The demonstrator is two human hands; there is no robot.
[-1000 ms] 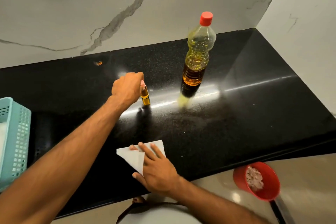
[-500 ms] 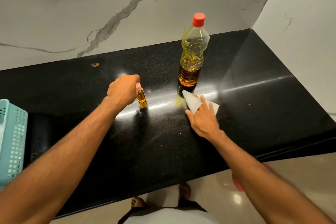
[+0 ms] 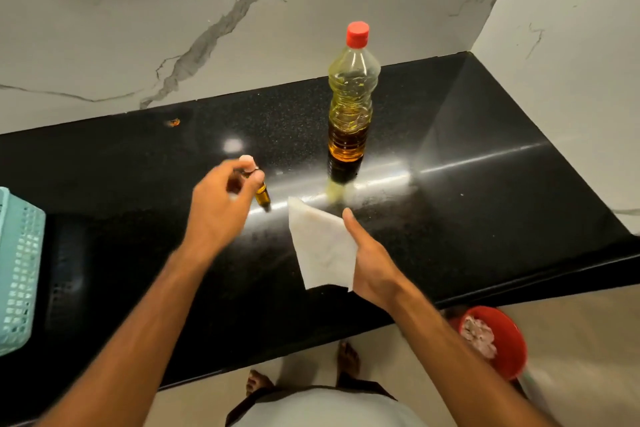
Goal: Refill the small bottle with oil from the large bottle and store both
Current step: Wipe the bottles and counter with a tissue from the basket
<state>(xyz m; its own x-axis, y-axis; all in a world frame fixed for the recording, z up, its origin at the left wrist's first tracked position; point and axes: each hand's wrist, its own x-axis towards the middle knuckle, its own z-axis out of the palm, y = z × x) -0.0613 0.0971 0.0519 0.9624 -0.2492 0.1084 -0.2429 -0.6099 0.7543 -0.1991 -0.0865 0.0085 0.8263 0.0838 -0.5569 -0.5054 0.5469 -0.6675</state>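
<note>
A tall clear large bottle (image 3: 350, 107) with a red cap stands upright on the black counter (image 3: 467, 184), partly filled with yellow-amber oil. My left hand (image 3: 221, 204) grips the small amber bottle (image 3: 262, 193) near its pale cap and holds it tilted just above the counter, left of the large bottle. My right hand (image 3: 372, 260) holds a white folded tissue (image 3: 322, 250) lifted off the counter, in front of the large bottle. A pale yellowish smear lies on the counter at the large bottle's base.
A light blue perforated basket (image 3: 19, 270) sits at the counter's left edge. A red bin (image 3: 495, 340) with crumpled tissue stands on the floor at the lower right. White marble walls close the back and right. A small orange speck (image 3: 173, 122) lies near the back wall.
My right hand slid the tissue to the large bottle's base, then lifted it back toward me. My left hand raised and tilted the small bottle off the counter.
</note>
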